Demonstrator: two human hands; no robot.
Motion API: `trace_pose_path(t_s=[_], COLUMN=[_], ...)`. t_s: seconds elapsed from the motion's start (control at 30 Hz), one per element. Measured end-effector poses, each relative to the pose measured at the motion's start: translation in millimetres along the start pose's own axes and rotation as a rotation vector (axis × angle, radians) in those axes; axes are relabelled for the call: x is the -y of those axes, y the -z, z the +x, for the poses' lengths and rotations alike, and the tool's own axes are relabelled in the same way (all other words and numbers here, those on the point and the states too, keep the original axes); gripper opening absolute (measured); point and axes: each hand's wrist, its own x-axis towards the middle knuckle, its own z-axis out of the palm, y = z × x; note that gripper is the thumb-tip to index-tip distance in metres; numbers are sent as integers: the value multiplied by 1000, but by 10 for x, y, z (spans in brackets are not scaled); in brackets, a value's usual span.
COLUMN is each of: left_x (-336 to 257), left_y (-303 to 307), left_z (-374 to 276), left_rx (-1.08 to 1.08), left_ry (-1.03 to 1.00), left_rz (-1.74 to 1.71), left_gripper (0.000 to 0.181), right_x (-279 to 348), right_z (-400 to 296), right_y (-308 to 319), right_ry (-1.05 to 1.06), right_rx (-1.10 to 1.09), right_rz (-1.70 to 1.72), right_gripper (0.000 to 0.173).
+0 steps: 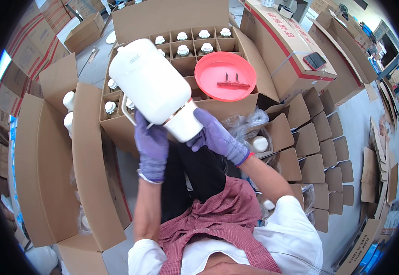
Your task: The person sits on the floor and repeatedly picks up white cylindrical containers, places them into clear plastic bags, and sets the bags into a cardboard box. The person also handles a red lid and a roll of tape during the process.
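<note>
A large white vacuum jug [153, 77] lies tilted in the air before me, its wide end up and to the left. My left hand [150, 142], in a purple knit glove, grips it beside its white side handle [126, 110]. My right hand [216, 134], gloved alike, holds the narrower white end piece [184, 123], just below a copper-coloured band [178, 110]. Behind the jug stands an open divided carton [230, 103] holding several bottle-like pieces with white caps [183, 50]. A pink plastic basin [225, 58] rests on it, with a red two-pronged tool [233, 84] inside.
To the left is an open tall carton [96, 165] with white jugs [68, 101] at its far end. At right, cardboard dividers [304, 139] stand beside plastic-wrapped white items [259, 143]. A taped carton [282, 44] at the back right bears a phone [314, 61].
</note>
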Motion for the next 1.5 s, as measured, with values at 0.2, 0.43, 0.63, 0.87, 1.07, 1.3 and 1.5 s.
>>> trace_pose_path(t_s=[0.2, 0.43, 0.63, 0.87, 1.07, 1.3, 1.5], left_x=[-1037, -1259, -1261, -1149, -1158, -657, -460], left_y=[370, 865, 905, 749, 622, 665, 910], left_z=[-245, -465, -251, -130, -260, -1711, -2568], left_rx=[165, 99, 196, 380, 272, 57, 111], left_ry=[-105, 167, 360, 641, 494, -276, 113], left_rz=[908, 1052, 879, 737, 1046, 1532, 963], left_gripper=[34, 38, 38, 27, 29, 27, 57], right_x=[783, 721, 804, 678, 470, 276, 420], right_z=[691, 995, 145, -108, -286, -195, 165], right_y=[1193, 1712, -165, -639, -508, -291, 110], right_ry=[298, 64, 860, 1680, 1042, -93, 148], right_rx=[-654, -483, 425, 914, 744, -69, -98], right_rz=[-2044, -1681, -1200, -1863, -1589, -711, -885], right_gripper=[41, 35, 12, 25, 18, 16, 16])
